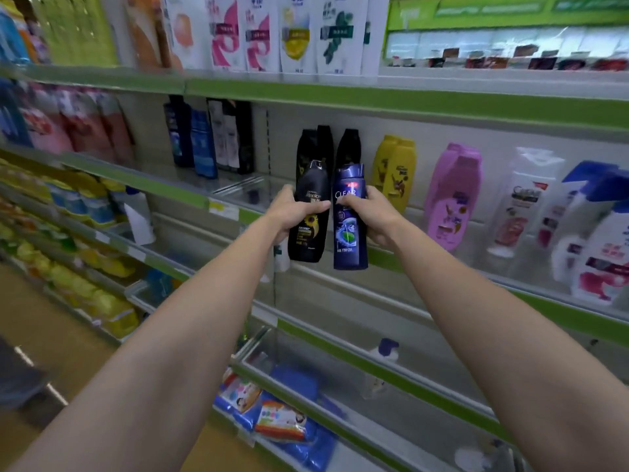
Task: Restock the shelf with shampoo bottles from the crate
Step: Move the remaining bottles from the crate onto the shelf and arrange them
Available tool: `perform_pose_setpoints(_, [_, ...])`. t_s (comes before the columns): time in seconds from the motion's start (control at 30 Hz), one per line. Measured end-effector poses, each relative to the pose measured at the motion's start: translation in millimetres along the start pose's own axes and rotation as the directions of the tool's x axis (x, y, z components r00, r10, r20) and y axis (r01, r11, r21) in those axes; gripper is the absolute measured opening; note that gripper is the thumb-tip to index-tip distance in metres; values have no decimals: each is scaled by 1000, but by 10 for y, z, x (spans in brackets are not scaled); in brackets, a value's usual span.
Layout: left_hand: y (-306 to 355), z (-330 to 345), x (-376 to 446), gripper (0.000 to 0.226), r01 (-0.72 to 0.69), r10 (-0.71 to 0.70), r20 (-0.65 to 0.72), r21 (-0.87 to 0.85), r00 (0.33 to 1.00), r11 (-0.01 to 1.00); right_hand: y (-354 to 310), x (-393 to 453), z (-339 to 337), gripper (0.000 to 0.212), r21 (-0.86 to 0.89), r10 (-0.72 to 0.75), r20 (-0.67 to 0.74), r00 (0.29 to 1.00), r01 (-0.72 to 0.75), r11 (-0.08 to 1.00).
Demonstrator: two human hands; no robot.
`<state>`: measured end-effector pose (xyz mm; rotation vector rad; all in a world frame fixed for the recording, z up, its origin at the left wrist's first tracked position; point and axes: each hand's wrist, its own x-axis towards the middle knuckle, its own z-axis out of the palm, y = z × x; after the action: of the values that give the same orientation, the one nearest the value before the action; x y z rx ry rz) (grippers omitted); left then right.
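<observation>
My left hand (289, 212) grips a black shampoo bottle (308, 229) with a sunflower label, held upright. Beside it, my right hand (376, 216) grips a dark blue shampoo bottle (350, 229) marked CLEAR, also upright. Both bottles hang in the air just in front of the green-edged shelf (391, 258), almost touching each other. Behind them on that shelf stand three black bottles (325, 144). The crate is out of view.
To the right on the same shelf stand yellow bottles (396, 168), pink bottles (452, 195) and white and blue bottles (592, 226). Dark bottles (211, 137) stand to the left past a clear divider (241, 185). Refill pouches (269, 32) hang above; lower shelves hold blue packets (275, 413).
</observation>
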<state>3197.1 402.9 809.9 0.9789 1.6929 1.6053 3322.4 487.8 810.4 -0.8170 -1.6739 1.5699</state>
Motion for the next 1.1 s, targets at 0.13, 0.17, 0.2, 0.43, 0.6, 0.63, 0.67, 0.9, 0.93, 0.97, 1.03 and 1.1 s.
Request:
perform_pose_setpoints(0.13, [70,-245,429,55,-82,82,2,47,997,996,-93,328,175,34,9,31,-79,996,-30,1000])
perform_pose_setpoints(0.17, [92,-295,519,55,-89,89,4,47,996,995,-106,410,206,39,14,33,-104,994,-32,999])
perform_pose_setpoints(0.2, [99,-345,613,56,-93,93,5,43,996,995,-112,482,230,43,19,34,-130,991,-31,999])
perform_pose_setpoints(0.43, [93,-483,1084,47,-57,60,63,-34,996,998,-102,808,269,49,36,25,-210,977,-18,999])
perform_pose_setpoints(0.6, [151,-441,1227,47,-52,61,69,-125,996,991,-115,916,279,40,104,23,-221,975,0,995])
perform_pose_setpoints(0.63, [128,-423,1244,52,-46,56,75,-124,996,991,-122,917,281,39,108,16,-218,976,8,994])
perform_pose_setpoints(0.67, [96,-399,1256,55,-38,49,91,-126,995,991,-126,912,279,39,105,5,-217,976,18,994])
perform_pose_setpoints(0.9, [10,-306,1181,61,4,7,178,-61,984,998,-88,848,174,37,66,-5,-213,977,20,998])
perform_pose_setpoints(0.93, [2,-298,1171,60,-6,9,164,-18,986,1000,-86,831,164,35,53,-6,-211,977,18,998])
perform_pose_setpoints(0.97, [-12,-291,1168,59,-14,12,144,19,989,1000,-84,819,153,35,50,-7,-211,977,18,999])
perform_pose_setpoints(1.03, [-56,-286,1184,60,-6,-3,106,87,994,996,-85,775,139,40,68,-6,-207,978,21,997])
perform_pose_setpoints(1.1, [-69,-281,1154,73,26,-33,47,146,998,989,-85,722,122,42,88,0,-193,981,18,996])
